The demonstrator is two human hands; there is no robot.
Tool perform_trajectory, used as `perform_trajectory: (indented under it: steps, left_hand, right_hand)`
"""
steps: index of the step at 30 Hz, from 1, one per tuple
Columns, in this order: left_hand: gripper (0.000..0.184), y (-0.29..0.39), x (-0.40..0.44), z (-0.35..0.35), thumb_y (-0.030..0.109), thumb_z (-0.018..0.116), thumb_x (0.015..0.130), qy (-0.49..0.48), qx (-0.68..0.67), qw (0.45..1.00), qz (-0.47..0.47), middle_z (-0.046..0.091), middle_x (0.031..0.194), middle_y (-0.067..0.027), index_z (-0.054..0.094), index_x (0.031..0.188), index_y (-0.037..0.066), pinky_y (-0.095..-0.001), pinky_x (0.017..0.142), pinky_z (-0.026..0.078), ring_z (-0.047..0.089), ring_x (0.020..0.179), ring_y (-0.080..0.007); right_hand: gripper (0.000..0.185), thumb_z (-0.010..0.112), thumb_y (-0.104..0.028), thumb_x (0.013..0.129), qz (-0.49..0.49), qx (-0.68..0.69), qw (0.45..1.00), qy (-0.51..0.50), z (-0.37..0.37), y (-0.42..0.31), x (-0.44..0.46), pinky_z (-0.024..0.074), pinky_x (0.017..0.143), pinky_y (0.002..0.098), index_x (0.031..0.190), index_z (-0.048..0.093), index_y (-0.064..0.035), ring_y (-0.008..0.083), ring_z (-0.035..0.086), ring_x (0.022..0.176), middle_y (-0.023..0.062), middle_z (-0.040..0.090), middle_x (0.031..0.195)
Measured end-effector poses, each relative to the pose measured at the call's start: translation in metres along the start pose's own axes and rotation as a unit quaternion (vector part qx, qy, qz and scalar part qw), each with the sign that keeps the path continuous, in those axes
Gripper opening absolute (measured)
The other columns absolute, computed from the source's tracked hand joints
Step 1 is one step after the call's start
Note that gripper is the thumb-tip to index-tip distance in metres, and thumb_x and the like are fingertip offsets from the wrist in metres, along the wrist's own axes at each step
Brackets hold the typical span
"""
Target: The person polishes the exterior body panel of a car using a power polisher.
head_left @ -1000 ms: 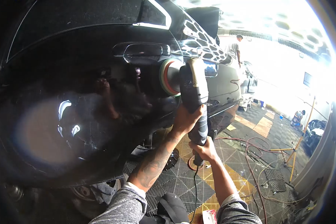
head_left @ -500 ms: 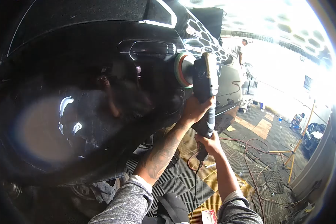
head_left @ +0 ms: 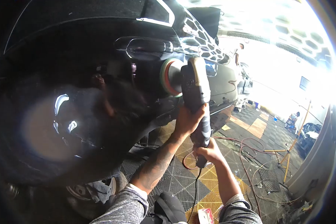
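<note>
Both hands grip one black car polisher (head_left: 195, 87), its cord hanging from the lower end. My left hand (head_left: 190, 118) is closed around the body just below the head. Lower down, my right hand (head_left: 210, 150) wraps the rear handle. The polisher's round pad (head_left: 170, 77), edged in red and green, lies against or very close to the glossy black car panel (head_left: 112, 74), beneath the door handle (head_left: 150, 46). White smears that look like polish (head_left: 61, 102) sit on the panel to the left.
A red hose (head_left: 246, 156) and cables lie across the tiled floor (head_left: 175, 179). A yellow tripod stand (head_left: 287, 156) stands at right. A red and white object (head_left: 205, 215) is near my feet. Two other people, one standing (head_left: 238, 52) and one low down (head_left: 292, 121), are farther back.
The polisher and both hands have moved left and slightly down across the panel. The pad has shifted away from the panel's right edge. Both hands keep their hold.
</note>
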State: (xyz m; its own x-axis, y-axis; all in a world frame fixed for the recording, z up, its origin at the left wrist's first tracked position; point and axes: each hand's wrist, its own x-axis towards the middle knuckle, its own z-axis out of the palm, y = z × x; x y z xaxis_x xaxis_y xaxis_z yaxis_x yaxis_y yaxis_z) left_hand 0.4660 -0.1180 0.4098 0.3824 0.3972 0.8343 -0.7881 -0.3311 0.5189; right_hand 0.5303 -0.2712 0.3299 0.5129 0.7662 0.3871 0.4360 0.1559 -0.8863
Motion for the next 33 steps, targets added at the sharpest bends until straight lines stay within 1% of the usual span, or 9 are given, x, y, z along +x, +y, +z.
perform_trajectory:
  steps: [2, 6, 14, 16, 20, 21, 26, 30, 33]
  left_hand:
    - [0.042, 0.006, 0.014, 0.004, 0.037, 0.073, 0.087, 0.008, 0.067, 0.998, 0.005, 0.074, 0.092, -0.0137, 0.069, 0.103, -0.002, -0.0357, 0.077, 0.055, 0.072, 0.086, -0.0234]
    - [0.044, -0.001, 0.044, 0.005, 0.038, 0.075, 0.085, -0.023, 0.071, 0.997, 0.030, 0.075, 0.090, -0.0126, 0.069, 0.104, -0.001, -0.0356, 0.075, 0.055, 0.073, 0.083, -0.0224]
    - [0.045, 0.011, 0.046, -0.015, 0.044, 0.073, 0.085, -0.059, 0.110, 0.992, -0.019, 0.075, 0.087, -0.0124, 0.071, 0.099, 0.001, -0.0383, 0.074, 0.056, 0.073, 0.081, -0.0253]
    - [0.045, 0.009, 0.033, -0.025, 0.043, 0.072, 0.085, -0.061, 0.127, 0.990, 0.027, 0.074, 0.087, -0.0125, 0.070, 0.100, 0.001, -0.0385, 0.075, 0.056, 0.073, 0.082, -0.0243]
    - [0.044, 0.006, 0.005, -0.043, 0.039, 0.074, 0.084, -0.058, 0.114, 0.991, 0.029, 0.073, 0.088, -0.0143, 0.067, 0.103, -0.001, -0.0386, 0.075, 0.055, 0.073, 0.083, -0.0242]
    - [0.045, 0.016, -0.002, -0.049, 0.037, 0.069, 0.089, -0.101, 0.140, 0.985, -0.006, 0.071, 0.095, -0.0147, 0.063, 0.114, 0.000, -0.0395, 0.084, 0.053, 0.069, 0.089, -0.0249]
    - [0.044, 0.029, -0.024, -0.044, 0.035, 0.076, 0.084, -0.015, 0.109, 0.993, 0.045, 0.073, 0.091, -0.0149, 0.066, 0.105, -0.002, -0.0373, 0.079, 0.056, 0.073, 0.085, -0.0233]
    - [0.050, 0.012, -0.005, -0.034, 0.041, 0.080, 0.079, -0.028, 0.135, 0.990, -0.013, 0.074, 0.094, -0.0128, 0.068, 0.105, 0.000, -0.0351, 0.077, 0.056, 0.072, 0.084, -0.0215]
    - [0.051, 0.002, 0.020, -0.030, 0.045, 0.082, 0.075, -0.128, 0.003, 0.983, -0.134, 0.074, 0.092, -0.0093, 0.072, 0.102, 0.002, -0.0336, 0.076, 0.055, 0.070, 0.081, -0.0184]
  right_hand:
    - [0.035, 0.075, -0.014, 0.081, -0.003, 0.047, 0.999, -0.014, -0.004, -0.006, 0.002, 0.0587, 0.072, 0.0308, 0.108, 0.063, 0.0052, 0.0166, 0.071, 0.078, 0.0128, 0.073, 0.096]
    - [0.039, 0.072, -0.023, 0.093, -0.010, 0.120, 0.993, -0.015, 0.004, -0.007, 0.012, 0.0581, 0.070, 0.0301, 0.119, 0.061, 0.0042, 0.0146, 0.069, 0.075, 0.0103, 0.072, 0.105]
    - [0.015, 0.066, -0.010, 0.088, -0.053, 0.074, 0.995, 0.041, 0.036, 0.006, 0.030, 0.0528, 0.056, 0.0284, 0.094, 0.066, 0.0035, 0.0122, 0.065, 0.060, 0.0087, 0.073, 0.081]
    - [0.013, 0.069, -0.009, 0.085, -0.046, 0.079, 0.994, 0.051, 0.050, 0.013, 0.025, 0.0527, 0.056, 0.0289, 0.090, 0.066, 0.0032, 0.0126, 0.065, 0.060, 0.0079, 0.071, 0.078]
    - [0.024, 0.078, -0.011, 0.078, -0.024, 0.038, 0.998, 0.038, 0.062, 0.035, 0.017, 0.0529, 0.063, 0.0280, 0.095, 0.067, 0.0013, 0.0112, 0.064, 0.069, 0.0055, 0.069, 0.082]
    - [0.025, 0.080, -0.013, 0.077, 0.005, 0.041, 0.998, 0.039, 0.066, 0.020, 0.007, 0.0531, 0.067, 0.0278, 0.094, 0.068, 0.0008, 0.0106, 0.064, 0.073, 0.0047, 0.070, 0.085]
    - [0.023, 0.079, -0.010, 0.077, 0.015, 0.008, 1.000, 0.007, 0.056, 0.034, -0.004, 0.0533, 0.059, 0.0281, 0.093, 0.067, 0.0008, 0.0118, 0.064, 0.062, 0.0056, 0.070, 0.078]
    - [0.021, 0.078, -0.006, 0.075, 0.034, 0.052, 0.997, 0.052, 0.043, 0.030, -0.004, 0.0539, 0.056, 0.0298, 0.092, 0.067, 0.0009, 0.0132, 0.065, 0.060, 0.0077, 0.071, 0.076]
    - [0.018, 0.076, -0.006, 0.075, 0.020, 0.031, 0.998, 0.048, 0.021, 0.025, 0.006, 0.0546, 0.056, 0.0293, 0.089, 0.068, 0.0011, 0.0127, 0.064, 0.059, 0.0078, 0.070, 0.075]
